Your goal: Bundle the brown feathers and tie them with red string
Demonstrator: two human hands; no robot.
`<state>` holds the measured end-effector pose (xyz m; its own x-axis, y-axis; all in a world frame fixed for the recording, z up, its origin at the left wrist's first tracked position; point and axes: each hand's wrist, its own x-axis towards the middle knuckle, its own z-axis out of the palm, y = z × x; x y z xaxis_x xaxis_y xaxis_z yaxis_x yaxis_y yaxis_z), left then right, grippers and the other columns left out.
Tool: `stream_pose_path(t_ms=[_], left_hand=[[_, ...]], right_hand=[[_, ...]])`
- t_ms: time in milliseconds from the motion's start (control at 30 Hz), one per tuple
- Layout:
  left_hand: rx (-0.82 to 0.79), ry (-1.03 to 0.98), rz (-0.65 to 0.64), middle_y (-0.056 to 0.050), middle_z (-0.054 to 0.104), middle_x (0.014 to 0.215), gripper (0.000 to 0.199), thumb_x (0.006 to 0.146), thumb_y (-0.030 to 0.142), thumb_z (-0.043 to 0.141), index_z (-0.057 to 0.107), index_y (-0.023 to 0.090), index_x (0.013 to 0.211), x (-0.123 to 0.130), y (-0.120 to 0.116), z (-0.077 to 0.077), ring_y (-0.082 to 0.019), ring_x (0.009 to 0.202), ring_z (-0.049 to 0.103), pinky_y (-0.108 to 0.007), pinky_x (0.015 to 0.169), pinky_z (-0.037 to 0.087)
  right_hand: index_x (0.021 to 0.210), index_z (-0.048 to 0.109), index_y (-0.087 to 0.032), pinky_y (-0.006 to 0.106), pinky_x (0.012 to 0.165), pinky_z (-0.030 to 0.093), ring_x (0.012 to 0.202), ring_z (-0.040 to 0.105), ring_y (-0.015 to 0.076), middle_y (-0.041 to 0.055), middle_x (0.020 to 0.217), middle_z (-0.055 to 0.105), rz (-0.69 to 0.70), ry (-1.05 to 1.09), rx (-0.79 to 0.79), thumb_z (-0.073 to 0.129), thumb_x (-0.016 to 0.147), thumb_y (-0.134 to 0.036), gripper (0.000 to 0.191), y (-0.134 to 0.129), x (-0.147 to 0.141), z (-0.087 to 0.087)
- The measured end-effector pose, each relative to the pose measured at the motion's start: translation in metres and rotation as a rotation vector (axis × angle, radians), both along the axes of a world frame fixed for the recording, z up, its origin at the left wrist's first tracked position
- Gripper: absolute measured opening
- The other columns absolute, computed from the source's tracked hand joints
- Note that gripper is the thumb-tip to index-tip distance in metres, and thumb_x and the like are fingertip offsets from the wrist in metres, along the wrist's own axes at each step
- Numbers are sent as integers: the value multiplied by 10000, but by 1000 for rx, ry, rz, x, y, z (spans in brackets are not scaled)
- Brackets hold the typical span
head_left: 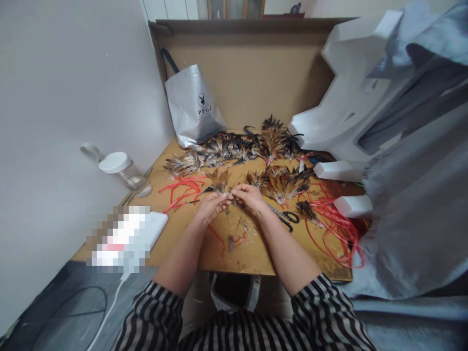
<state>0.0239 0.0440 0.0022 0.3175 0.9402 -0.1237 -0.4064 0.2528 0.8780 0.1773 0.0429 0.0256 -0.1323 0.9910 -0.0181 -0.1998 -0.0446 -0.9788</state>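
My left hand (213, 206) is closed on the base of a small bunch of brown feathers (218, 179), which fans out above the fingers. Close against it, my right hand (249, 197) pinches a small feather whose shape is partly hidden by the fingertips. Behind my right hand lies a larger pile of brown and black feathers (281, 183). A pair of scissors (288, 217) with black handles rests to the right of my right wrist. Red plastic strips (181, 190) lie left of my hands. Feather scraps (231, 243) are scattered between my forearms.
More feather bundles (223, 151) line the back, before a silver bag (192, 105). At right are a red strip tangle (338, 234) and white foam pieces (325, 117). A lidded jar (124, 170) and a white device (155, 229) with a cable stand at left.
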Motion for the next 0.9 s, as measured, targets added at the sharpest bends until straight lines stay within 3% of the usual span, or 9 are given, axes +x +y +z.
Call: stream_pose_path(t_ms=[467, 633, 767, 900], left_hand=[[1, 81, -80, -87, 661, 667, 210, 631, 262, 701, 655, 74, 712, 2, -5, 5, -61, 506, 551, -136, 457, 401], [51, 89, 23, -40, 619, 576, 219, 631, 286, 697, 636, 83, 685, -2, -1, 5, -45, 459, 516, -131, 434, 383], [14, 2, 194, -30, 635, 641, 201, 614, 255, 706, 613, 93, 688, -5, 4, 6, -28, 464, 508, -122, 431, 379], [-15, -39, 232, -36, 643, 680, 208, 604, 230, 711, 602, 93, 716, -5, 6, 4, -30, 481, 518, -120, 429, 382]], right_hand=[[609, 603, -159, 220, 536, 350, 513, 450, 84, -22, 557, 561, -80, -252, 224, 642, 615, -328, 173, -1, -5, 0], [735, 641, -136, 213, 549, 375, 542, 482, 91, 3, 624, 603, -50, -349, 238, 593, 658, -336, 219, -1, -3, 0], [723, 653, -135, 202, 548, 367, 572, 506, 100, 16, 647, 619, 34, -671, 252, 555, 684, -309, 203, -2, 3, -3], [697, 658, -166, 199, 588, 359, 644, 543, 116, 22, 703, 648, 152, -1035, 301, 545, 685, -261, 148, -6, 4, -3]])
